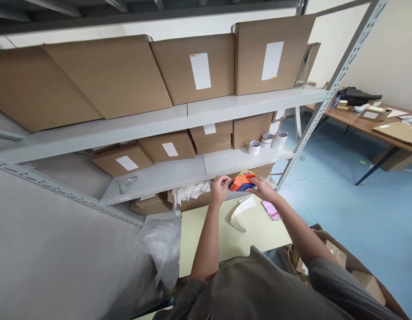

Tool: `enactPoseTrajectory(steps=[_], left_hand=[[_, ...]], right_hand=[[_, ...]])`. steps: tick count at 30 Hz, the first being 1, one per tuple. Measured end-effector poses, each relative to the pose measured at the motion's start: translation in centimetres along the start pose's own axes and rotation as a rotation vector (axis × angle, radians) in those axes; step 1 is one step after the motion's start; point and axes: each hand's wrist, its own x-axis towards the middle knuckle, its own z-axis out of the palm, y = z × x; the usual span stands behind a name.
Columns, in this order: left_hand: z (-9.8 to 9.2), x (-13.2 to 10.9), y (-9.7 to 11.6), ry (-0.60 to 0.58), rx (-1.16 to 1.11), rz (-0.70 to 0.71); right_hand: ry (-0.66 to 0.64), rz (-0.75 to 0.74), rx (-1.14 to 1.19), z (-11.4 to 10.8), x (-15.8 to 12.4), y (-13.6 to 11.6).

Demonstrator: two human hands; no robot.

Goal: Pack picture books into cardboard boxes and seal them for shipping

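An orange and blue tape dispenser (242,182) is held up in front of the shelf, above the pale yellow table (201,233). My right hand (262,188) grips its right side, with the thumb on the orange part. At the dispenser's dark left end, the fingers of my left hand (220,188) are pinched together; what lies between them is too small to make out. Below the hands, a curled strip of white paper (241,214) rests on the table. A pink phone-like item (270,208) lies to its right.
A metal shelf rack (199,116) with cardboard boxes (201,71) stands ahead. White tape rolls (253,147) sit on its middle shelf. Clear plastic bags (162,244) hang left of the table. An open carton (355,262) stands at the right; a wooden desk (366,124) is beyond.
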Motion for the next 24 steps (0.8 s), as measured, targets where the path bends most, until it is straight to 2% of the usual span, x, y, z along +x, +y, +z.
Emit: enactPoseTrajectory(steps=[2, 5, 10, 13, 15, 19, 21, 24], left_hand=[[0.9, 0.0, 0.7, 0.102, 0.089, 0.041], [2.2, -0.1, 1.1, 0.175, 0.163, 0.018], [4.7, 0.1, 0.4, 0.338, 0.193, -0.13], [5.5, 0.5, -0.3, 0.416, 0.197, -0.274], [5.5, 0.8, -0.6, 0.442, 0.214, -0.32], [4.4, 1.5, -0.8, 0.483, 0.325, -0.137], [3.4, 2.0, -0.7, 0.452, 0.328, -0.102], [2.3, 2.7, -0.2, 0.338, 0.259, -0.144]], right_hand=[[0.001, 0.012, -0.003, -0.1, 0.3, 1.1], [-0.006, 0.027, 0.018, -0.1, 1.2, 2.8], [-0.069, -0.013, 0.057, -0.5, 3.9, 4.9], [-0.103, -0.059, 0.068, -0.8, 5.4, 5.7], [-0.122, -0.086, 0.079, -0.8, 6.1, 6.4], [-0.162, -0.116, 0.1, -0.4, 7.0, 8.3], [-0.146, -0.129, 0.107, 0.0, 7.2, 9.2], [-0.091, -0.124, 0.143, 1.0, 7.5, 10.4]])
